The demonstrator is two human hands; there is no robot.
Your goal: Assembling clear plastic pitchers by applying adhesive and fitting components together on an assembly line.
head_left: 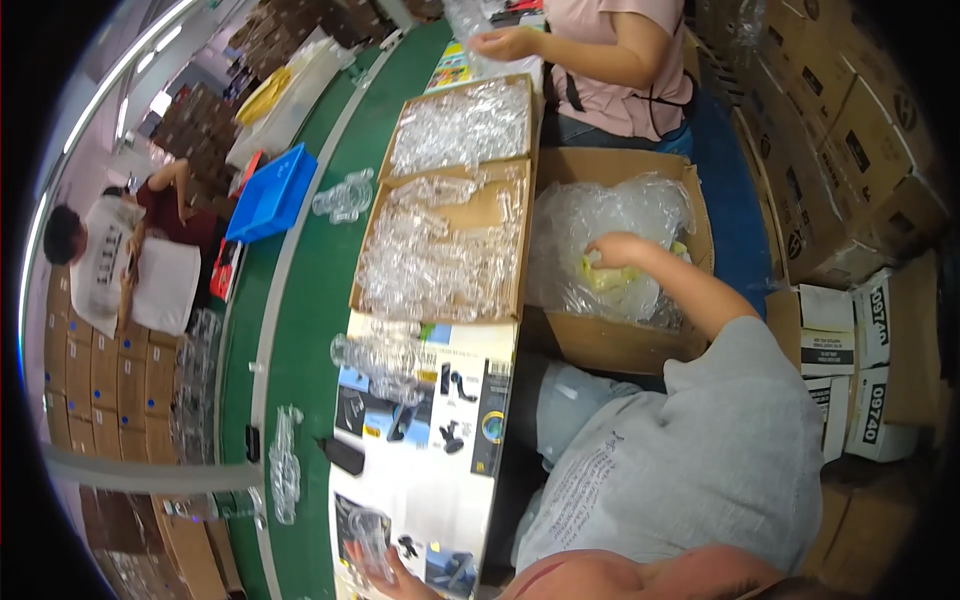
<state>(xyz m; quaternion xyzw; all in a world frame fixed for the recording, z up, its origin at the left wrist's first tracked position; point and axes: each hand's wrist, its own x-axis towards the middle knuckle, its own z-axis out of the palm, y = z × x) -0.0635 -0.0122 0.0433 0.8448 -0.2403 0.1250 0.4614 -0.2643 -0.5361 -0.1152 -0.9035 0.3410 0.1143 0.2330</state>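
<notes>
At the near end of the table, my left hand (398,580) has its fingers around a clear, hollow plastic piece (370,540). My right hand (618,250) reaches into an open cardboard box (612,338) beside the table. Its fingers are curled over a crumpled clear plastic bag (565,235) and something yellow-green (608,278); what they grip, if anything, is hidden. A dark, pointed object (343,455) and a pile of clear plastic parts (385,362) lie on the printed sheet (430,500) between my left hand and the cartons.
Two shallow cartons (525,240) of clear plastic parts stand on the table. The green conveyor (300,370) carries loose clear parts (285,465) and a blue bin (268,195). A co-worker in pink (625,70) handles clear plastic; another person (140,250) is across. Stacked boxes (860,150) line the right.
</notes>
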